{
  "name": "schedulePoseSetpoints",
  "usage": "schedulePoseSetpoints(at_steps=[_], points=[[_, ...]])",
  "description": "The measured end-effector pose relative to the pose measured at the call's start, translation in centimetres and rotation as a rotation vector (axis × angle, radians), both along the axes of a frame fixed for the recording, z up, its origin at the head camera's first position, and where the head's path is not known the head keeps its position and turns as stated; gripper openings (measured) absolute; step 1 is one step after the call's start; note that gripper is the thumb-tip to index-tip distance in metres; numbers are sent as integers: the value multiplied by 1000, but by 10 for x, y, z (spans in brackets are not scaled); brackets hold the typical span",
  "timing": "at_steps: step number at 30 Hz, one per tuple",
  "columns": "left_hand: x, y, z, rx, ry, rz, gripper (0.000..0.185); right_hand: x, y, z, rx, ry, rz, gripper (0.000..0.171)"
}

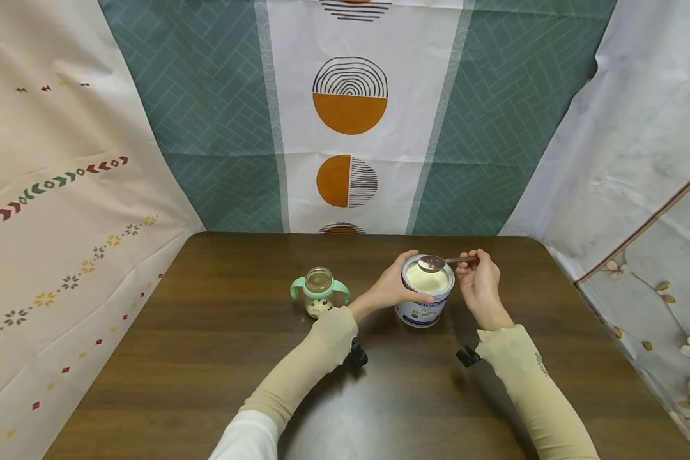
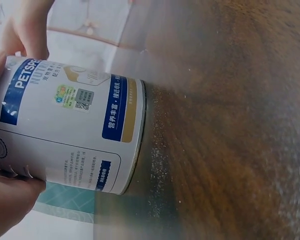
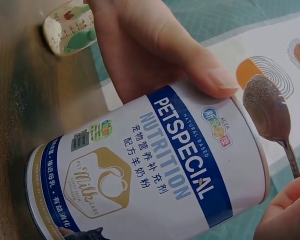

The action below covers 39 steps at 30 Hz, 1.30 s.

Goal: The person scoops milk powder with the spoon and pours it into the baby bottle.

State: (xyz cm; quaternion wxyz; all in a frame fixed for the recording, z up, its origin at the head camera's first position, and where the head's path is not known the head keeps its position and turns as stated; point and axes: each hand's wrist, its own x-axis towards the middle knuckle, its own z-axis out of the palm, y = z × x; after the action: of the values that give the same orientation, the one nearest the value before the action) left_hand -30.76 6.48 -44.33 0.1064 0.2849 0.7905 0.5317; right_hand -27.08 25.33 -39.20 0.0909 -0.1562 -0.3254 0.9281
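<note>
A white and blue can [image 1: 422, 313] of goat milk powder stands uncovered on the table, pale powder [image 1: 427, 281] showing inside. My left hand [image 1: 392, 287] grips the can around its upper side, thumb near the rim. Between the fingers and thumb of my right hand [image 1: 480, 284] is the handle of a metal spoon [image 1: 432, 263]. The spoon's bowl lies over the can's mouth in the head view. In the right wrist view, the spoon bowl [image 3: 267, 107] appears just beyond the rim, dusted with powder.
Left of the can stands a clear bottle [image 1: 319, 291] without a lid, with mint green handles and pale contents at the bottom. Fine powder [image 2: 160, 165] is scattered on the dark wooden table [image 1: 207, 358]. Patterned cloths [image 1: 218, 128] hang behind and beside the table.
</note>
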Motion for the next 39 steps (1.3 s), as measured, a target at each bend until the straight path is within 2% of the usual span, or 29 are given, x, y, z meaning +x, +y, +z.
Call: schedulePoseSetpoints(at_steps=[9, 24, 34, 39], points=[[1, -3, 4, -7, 12, 13, 105, 3, -4, 6, 60, 49, -47, 37], [3, -12, 9, -16, 24, 20, 103, 4, -7, 13, 28, 59, -90, 37], [2, -22, 8, 95, -26, -21, 98, 9, -10, 11, 20, 60, -116, 36], [1, -28, 9, 113, -41, -21, 95, 11, -12, 11, 16, 60, -111, 36]])
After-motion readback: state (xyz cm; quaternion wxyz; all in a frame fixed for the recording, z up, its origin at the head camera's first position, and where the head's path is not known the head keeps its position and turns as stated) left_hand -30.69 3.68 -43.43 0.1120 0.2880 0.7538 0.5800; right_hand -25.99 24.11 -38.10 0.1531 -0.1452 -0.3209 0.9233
